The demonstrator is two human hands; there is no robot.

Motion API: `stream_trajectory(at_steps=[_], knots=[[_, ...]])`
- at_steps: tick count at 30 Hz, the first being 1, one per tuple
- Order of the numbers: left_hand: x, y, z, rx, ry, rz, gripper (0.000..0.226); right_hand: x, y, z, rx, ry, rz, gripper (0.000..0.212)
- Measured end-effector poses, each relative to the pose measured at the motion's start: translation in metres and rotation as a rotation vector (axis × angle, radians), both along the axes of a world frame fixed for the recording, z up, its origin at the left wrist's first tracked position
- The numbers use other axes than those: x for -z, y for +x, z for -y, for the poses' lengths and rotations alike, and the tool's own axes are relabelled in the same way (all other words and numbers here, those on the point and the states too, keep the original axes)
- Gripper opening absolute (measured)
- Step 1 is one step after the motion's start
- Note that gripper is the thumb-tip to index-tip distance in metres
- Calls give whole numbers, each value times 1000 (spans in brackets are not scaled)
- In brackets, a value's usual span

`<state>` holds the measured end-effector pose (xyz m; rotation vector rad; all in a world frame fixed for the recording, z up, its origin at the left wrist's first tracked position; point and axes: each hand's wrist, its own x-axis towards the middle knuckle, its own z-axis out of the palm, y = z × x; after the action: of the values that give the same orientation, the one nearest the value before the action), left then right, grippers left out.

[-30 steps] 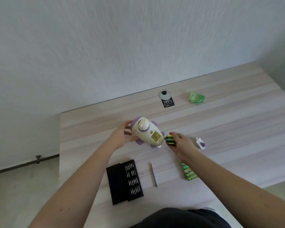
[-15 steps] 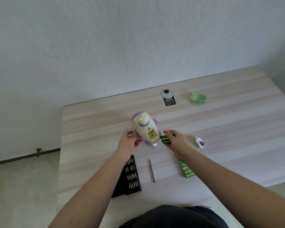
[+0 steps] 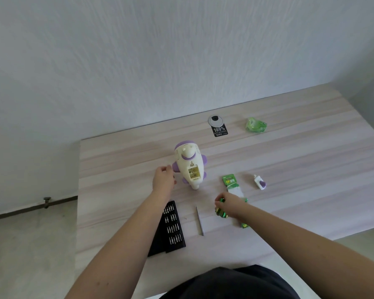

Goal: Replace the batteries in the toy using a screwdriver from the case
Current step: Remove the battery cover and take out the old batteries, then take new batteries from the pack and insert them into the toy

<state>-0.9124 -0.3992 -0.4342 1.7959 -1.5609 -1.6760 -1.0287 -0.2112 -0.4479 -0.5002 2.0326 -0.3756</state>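
Gripping the batteries (image 3: 221,209) at lower centre, your right hand (image 3: 229,205) should bring them to the toy's (image 3: 190,167) open compartment, terminals matched; your left hand (image 3: 163,179), loosely curled and empty, steadies it.

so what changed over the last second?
The left hand let go of the white-and-purple plastic toy, which now lies on the pale wooden table with its battery compartment open. The right hand pulled back toward the person, carrying the green batteries away from the toy. The black bit case, slim metal screwdriver and small purple-and-white cover stayed put.
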Motion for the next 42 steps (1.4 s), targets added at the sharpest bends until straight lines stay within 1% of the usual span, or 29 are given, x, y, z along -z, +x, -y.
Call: stream_trajectory(at_steps=[2, 3, 5, 9, 11, 13, 14, 16, 19, 21, 24, 27, 30, 34, 37, 40, 42], knots=[[3, 14, -14, -10, -57, 106, 21, 4, 4, 5, -72, 26, -48, 23], [3, 23, -26, 40, -96, 162, 19, 4, 6, 9, -111, 34, -74, 22], [6, 38, -51, 252, -151, 214, 14, 8, 10, 15, -222, 65, -138, 21], [14, 47, -91, 797, -244, 245, 13, 12, 16, 23, -435, 106, -252, 16], [20, 43, -98, 938, -310, 257, 20, 12, 18, 27, -504, 108, -300, 20], [24, 38, -104, 1010, -393, 290, 30, 11, 20, 28, -536, 115, -337, 26], [27, 36, -106, 1032, -424, 303, 34, 12, 21, 28, -531, 108, -340, 27], [31, 30, -109, 1053, -451, 329, 42, 14, 20, 26, -506, 71, -327, 20], [37, 20, -111, 1042, -472, 395, 54, 14, 17, 22, -467, 33, -298, 26], [39, 13, -112, 1037, -448, 420, 58, 14, 16, 21, -467, 19, -298, 30], [41, 7, -114, 1017, -386, 395, 65, 17, 14, 19, -468, -16, -310, 36], [44, 6, -115, 1017, -402, 400, 60, 18, 11, 16, -450, -35, -306, 41], [46, 6, -115, 1026, -426, 418, 55, 21, 7, 12, -434, -57, -304, 39], [47, 7, -117, 1040, -468, 413, 58, 22, 5, 7, -415, -66, -314, 37], [47, 5, -117, 1053, -488, 423, 57, 23, 4, 1, -449, -68, -339, 38], [46, 6, -118, 1047, -503, 437, 52, 22, 5, -4, -484, -66, -358, 42], [47, 7, -120, 1041, -510, 440, 48, 21, 5, -6, -477, -74, -358, 42]])
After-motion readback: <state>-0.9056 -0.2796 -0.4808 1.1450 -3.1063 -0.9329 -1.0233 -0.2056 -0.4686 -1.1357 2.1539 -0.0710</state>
